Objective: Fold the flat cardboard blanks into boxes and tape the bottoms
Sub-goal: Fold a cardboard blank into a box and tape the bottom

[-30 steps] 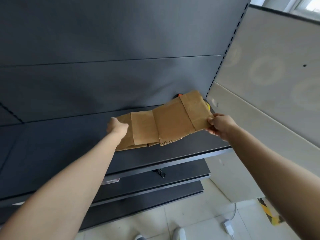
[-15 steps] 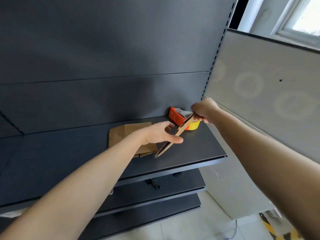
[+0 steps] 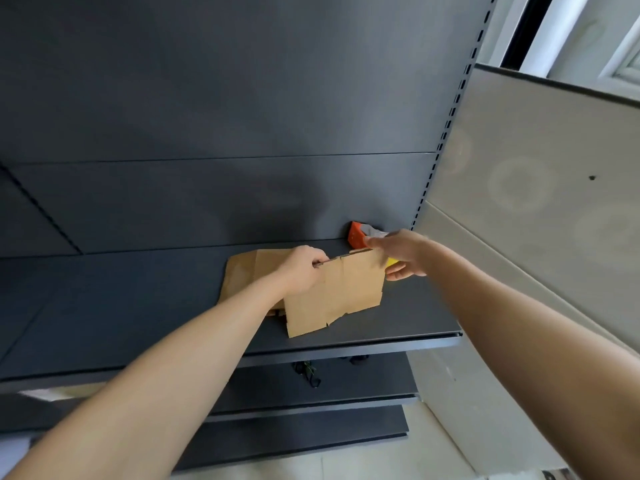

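A flat brown cardboard blank [image 3: 337, 294] stands upright above the dark shelf [image 3: 138, 306], its broad face toward me. My left hand [image 3: 303, 268] grips its top left edge with curled fingers. My right hand [image 3: 403, 252] holds its top right corner, thumb under and fingers over. Behind it, more flat blanks [image 3: 242, 275] lie stacked on the shelf. A red tape dispenser [image 3: 356, 234] with a yellow roll [image 3: 393, 261] sits at the shelf's back right, partly hidden by my right hand.
The dark metal back panel [image 3: 242, 98] rises behind the shelf, with a slotted upright [image 3: 446, 133] at its right. A pale wall panel [image 3: 536, 202] stands to the right. Lower shelves [image 3: 311, 410] and a light tiled floor [image 3: 346, 465] lie below.
The blank has turned from edge-on and tilted to upright with its face toward me. My left hand has moved from its lower side to its top left edge.
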Action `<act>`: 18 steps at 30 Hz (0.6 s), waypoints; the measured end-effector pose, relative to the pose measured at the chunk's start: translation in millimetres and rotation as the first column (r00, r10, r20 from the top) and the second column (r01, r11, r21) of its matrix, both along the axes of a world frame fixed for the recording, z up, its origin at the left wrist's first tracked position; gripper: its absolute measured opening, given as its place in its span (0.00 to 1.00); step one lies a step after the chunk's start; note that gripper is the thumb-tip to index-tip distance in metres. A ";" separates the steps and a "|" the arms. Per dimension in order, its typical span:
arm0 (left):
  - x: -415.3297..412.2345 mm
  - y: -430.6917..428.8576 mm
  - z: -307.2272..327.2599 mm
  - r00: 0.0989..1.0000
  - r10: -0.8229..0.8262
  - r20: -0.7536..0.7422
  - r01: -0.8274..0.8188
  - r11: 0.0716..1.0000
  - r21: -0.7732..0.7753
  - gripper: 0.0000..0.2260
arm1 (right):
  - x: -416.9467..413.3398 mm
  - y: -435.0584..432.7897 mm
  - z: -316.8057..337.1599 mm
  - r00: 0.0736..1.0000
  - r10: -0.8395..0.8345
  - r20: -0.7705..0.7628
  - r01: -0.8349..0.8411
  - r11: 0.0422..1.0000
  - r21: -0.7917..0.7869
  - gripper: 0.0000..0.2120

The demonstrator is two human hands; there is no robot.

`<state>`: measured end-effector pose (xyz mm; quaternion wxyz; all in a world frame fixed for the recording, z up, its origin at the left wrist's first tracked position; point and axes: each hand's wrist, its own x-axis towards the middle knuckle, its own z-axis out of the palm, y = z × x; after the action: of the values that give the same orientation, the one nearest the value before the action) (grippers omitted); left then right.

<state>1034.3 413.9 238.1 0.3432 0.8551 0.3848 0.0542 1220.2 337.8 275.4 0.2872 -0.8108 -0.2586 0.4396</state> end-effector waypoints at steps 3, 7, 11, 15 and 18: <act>3.6 -4.2 6.0 1.000 0.026 0.003 -0.026 0.998 0.064 0.13 | -2.4 2.5 -4.5 1.000 0.021 -0.018 -0.021 1.000 -0.012 0.30; 0.2 -4.6 8.4 0.992 0.107 -0.074 -0.098 0.989 0.108 0.09 | -3.8 5.3 -11.7 1.000 0.006 0.018 -0.006 1.000 -0.007 0.28; -14.8 7.3 6.3 0.953 0.295 -0.063 -0.300 0.948 -0.103 0.22 | -1.9 10.5 -10.3 0.999 -0.037 -0.014 0.037 0.999 -0.003 0.28; -23.5 20.6 10.1 0.920 0.391 -0.015 -0.364 0.841 -0.401 0.19 | -5.5 16.3 -7.0 0.995 -0.083 -0.048 0.082 0.997 -0.013 0.25; -21.2 23.4 12.1 0.933 0.360 0.015 -0.321 0.850 -0.417 0.14 | -10.1 19.5 -7.1 0.990 -0.122 -0.073 0.120 0.992 -0.025 0.25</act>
<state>1013.1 437.3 250.2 0.5160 0.6794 0.5166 0.0723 1210.1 357.3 268.3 0.3144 -0.8110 -0.1936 0.4538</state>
